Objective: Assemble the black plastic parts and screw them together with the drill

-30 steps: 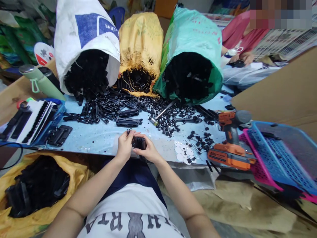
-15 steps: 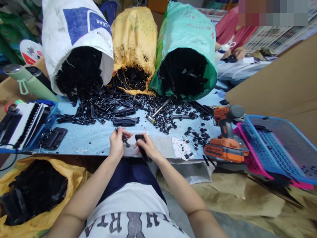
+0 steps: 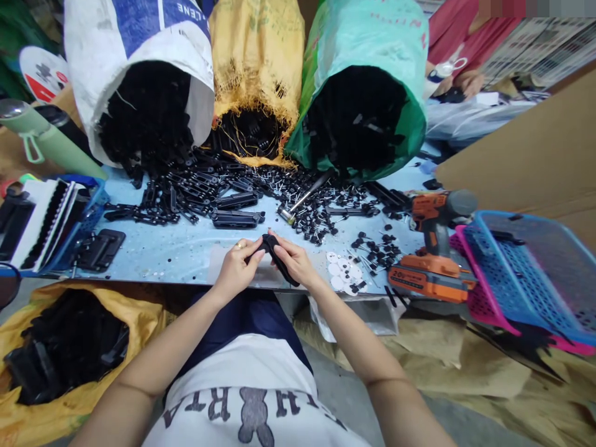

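Close together at the table's front edge, my two hands meet over black plastic parts. My left hand (image 3: 238, 268) is closed on a small black part whose far end touches the piece on the right. My right hand (image 3: 294, 261) grips a long black piece (image 3: 281, 266), which slants down toward the edge. Fingers hide much of both parts. Beyond the hands lie black assembled pieces (image 3: 237, 218), a hammer (image 3: 305, 198) and a heap of black-headed screws (image 3: 316, 223). White discs (image 3: 343, 273) lie to the right of my right hand.
Three open sacks (image 3: 367, 37) of black parts stand at the back. An orange drill (image 3: 431, 273) and a blue basket (image 3: 526, 273) are at right. A yellow sack (image 3: 135, 310) sits below left. Another person's hands (image 3: 468, 84) are at the back right.
My left hand has moved right and brought its small part against the long piece in my right hand. The view has shifted a little, with the sacks higher in the picture.
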Available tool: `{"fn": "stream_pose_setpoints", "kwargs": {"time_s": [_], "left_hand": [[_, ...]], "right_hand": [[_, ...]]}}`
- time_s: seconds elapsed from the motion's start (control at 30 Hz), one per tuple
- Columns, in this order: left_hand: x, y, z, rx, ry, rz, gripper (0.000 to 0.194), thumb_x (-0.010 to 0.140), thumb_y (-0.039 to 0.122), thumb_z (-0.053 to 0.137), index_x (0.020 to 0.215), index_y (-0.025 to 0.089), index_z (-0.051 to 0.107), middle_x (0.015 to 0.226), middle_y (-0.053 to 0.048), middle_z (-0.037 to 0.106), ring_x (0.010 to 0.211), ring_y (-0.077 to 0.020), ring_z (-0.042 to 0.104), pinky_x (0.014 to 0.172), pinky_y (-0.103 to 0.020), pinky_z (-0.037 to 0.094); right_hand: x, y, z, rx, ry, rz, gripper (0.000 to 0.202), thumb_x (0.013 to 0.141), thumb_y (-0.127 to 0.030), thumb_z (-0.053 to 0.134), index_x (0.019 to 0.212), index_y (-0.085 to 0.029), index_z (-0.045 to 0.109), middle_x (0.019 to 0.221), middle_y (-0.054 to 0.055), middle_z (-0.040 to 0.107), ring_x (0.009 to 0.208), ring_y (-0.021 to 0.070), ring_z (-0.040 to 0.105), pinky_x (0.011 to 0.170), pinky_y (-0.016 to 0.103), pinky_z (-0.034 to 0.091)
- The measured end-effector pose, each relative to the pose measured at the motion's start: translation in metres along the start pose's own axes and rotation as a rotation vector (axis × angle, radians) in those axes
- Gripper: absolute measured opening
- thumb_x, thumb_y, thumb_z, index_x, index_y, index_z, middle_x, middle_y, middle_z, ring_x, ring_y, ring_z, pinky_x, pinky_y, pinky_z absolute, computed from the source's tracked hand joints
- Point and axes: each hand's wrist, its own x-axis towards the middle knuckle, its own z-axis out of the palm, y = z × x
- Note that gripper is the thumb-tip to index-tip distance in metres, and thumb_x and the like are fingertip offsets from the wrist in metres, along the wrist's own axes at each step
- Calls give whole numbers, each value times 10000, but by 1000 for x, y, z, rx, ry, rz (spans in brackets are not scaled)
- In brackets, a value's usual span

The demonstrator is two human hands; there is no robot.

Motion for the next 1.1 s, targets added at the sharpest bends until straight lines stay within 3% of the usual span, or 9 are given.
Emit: {"fn": "stream_pose_setpoints", "kwargs": {"time_s": [0.1,0.27,0.5,0.6,0.67,0.77,0.87,1.0,1.1], "left_hand": [[-1,6,2,41,45,25,338,847,312,524,1150,209,632,875,-59,605,833,-168,575,813,-309,464],[1,13,11,-33,260,42,343,893,337,437,1159,225,623,906,-62,584,804,-160,583,755,-308,483],[2,1,-2,96,70,132,371,881,321,437,1199,211,592,959,-83,623,845,-182,601,783,-334,498],[-8,-14,-1,275,122,9,444,884,270,404,1319,207,463,1123,-119,568,944,-212,594,830,-377,493],[-12,-22,-3,490,49,35,522,841,209,451,1360,211,402,1251,-145,496,1098,-266,531,932,-455,433],[-6,-27,-6,768,-299,301,545,805,116,468,1325,275,439,1305,-110,483,1246,-304,401,1050,-592,226],[7,-25,-4,922,-561,483,471,852,80,391,1265,284,494,1132,-81,598,1134,-247,493,1044,-577,225],[13,-20,-3,1111,-503,438,409,865,70,374,1236,174,514,973,-106,618,938,-219,553,912,-443,374],[8,-20,-10,1157,-427,382,372,875,109,410,1233,138,507,944,-120,606,921,-235,545,800,-394,398]], "right_hand": [[1,0,-4,-214,-13,-167,477,863,-449,505,1303,-267,509,880,34,576,683,134,541,677,305,512],[-4,0,17,-224,127,-285,505,904,-435,424,1376,-255,412,989,72,568,755,164,558,737,348,515],[-4,11,32,-333,140,-318,527,913,-459,376,1394,-245,382,1109,96,588,953,213,574,870,377,477],[10,12,-5,-567,91,-258,473,909,-448,386,1337,-261,461,1143,81,605,992,221,576,894,378,458],[22,9,-50,-773,280,-141,449,916,-418,367,1309,-235,485,1157,101,604,994,238,577,887,399,452],[44,2,-126,-1081,708,158,432,919,-300,327,1290,-124,459,1138,178,595,1064,289,547,902,445,417],[65,0,-177,-1134,853,576,511,873,-306,449,1305,-45,374,1039,224,620,1015,318,578,873,462,423],[79,10,-196,-854,890,778,880,700,-296,696,1385,-41,206,1101,224,598,1062,292,561,890,405,434],[79,22,-196,-534,1027,621,916,697,-258,684,1401,-31,143,1070,191,611,988,238,594,824,341,478]]}}
